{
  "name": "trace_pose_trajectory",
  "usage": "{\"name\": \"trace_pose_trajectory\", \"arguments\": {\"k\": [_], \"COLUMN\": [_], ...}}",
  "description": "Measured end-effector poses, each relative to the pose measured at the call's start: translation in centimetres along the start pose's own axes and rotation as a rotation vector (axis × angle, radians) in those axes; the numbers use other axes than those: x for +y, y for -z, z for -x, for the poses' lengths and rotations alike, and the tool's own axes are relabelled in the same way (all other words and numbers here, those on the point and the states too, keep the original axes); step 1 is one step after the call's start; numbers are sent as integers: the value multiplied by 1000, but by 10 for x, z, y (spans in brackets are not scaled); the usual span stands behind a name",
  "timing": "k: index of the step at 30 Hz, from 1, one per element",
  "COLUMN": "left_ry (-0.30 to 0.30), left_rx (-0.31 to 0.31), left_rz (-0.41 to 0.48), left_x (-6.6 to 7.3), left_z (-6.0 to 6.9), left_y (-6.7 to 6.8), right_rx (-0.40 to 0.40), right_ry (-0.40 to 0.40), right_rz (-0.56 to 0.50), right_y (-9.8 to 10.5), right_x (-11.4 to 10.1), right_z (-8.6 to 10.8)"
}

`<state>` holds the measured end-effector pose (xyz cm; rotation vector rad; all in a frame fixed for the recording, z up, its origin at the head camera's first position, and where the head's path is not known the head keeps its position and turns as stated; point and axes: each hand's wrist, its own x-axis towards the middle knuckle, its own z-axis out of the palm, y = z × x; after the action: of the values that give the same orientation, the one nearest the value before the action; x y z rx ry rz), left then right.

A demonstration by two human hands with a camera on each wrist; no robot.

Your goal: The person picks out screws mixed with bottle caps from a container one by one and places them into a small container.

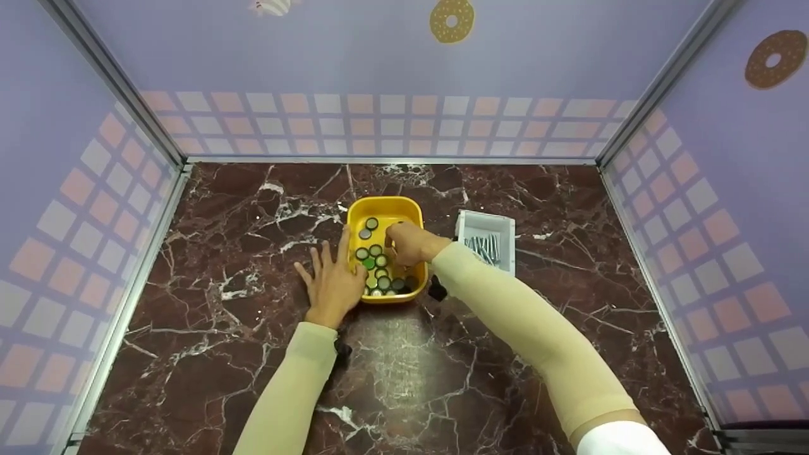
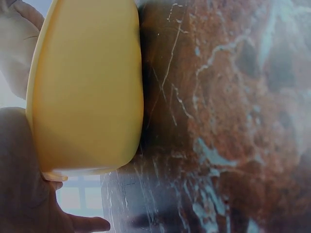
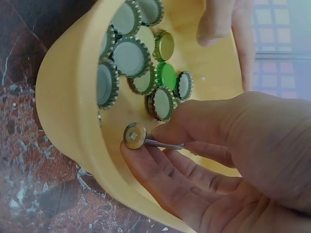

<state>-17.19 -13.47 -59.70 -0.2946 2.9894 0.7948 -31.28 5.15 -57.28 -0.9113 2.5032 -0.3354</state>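
A yellow plastic tub (image 1: 385, 203) stands mid-table with several bottle caps (image 1: 383, 260) in it, most showing their pale undersides and one green. My left hand (image 1: 333, 282) holds the tub's left rim, thumb over the inside and index finger along the outside, other fingers spread. Inside the tub, my right hand (image 1: 409, 245) pinches a silver bolt (image 3: 134, 136) between thumb and fingers. The right wrist view shows its flat round head with a hex socket; my fingers partly hide the shank. In the left wrist view the tub's outer wall (image 2: 90, 92) hides the caps.
To the right of the tub is a small light-grey box (image 1: 507, 230) holding several silver metal pieces (image 1: 485, 248). Both stand on a dark red marbled tabletop (image 1: 265, 379). Lilac panels (image 1: 354, 63) border the table at the back and both sides.
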Motion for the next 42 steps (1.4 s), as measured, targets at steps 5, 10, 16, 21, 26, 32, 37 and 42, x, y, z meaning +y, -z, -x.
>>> {"name": "trace_pose_trajectory", "arguments": {"k": [5,10,16,21,26,32,37,42], "left_ry": [-4,-4,-4,-1,-2,-6,-7,-7], "left_rx": [7,15,13,13,10,12,13,13], "left_rz": [-1,-6,-1,-9,-19,-17,-17,-16], "left_x": [0,1,1,3,3,2,2,1], "left_z": [0,1,1,2,1,0,0,0], "left_y": [0,1,1,2,2,1,1,1], "right_rx": [54,50,80,96,113,109,109,125], "right_ry": [33,42,26,0,-3,-16,-14,-6], "right_rz": [-28,-143,-186,-248,-307,-406,-489,-556], "right_y": [-3,12,28,30,33,36,37,38], "right_x": [7,-7,-24,-18,-14,-12,-8,-3], "right_z": [-1,22,48,51,58,67,73,78]}}
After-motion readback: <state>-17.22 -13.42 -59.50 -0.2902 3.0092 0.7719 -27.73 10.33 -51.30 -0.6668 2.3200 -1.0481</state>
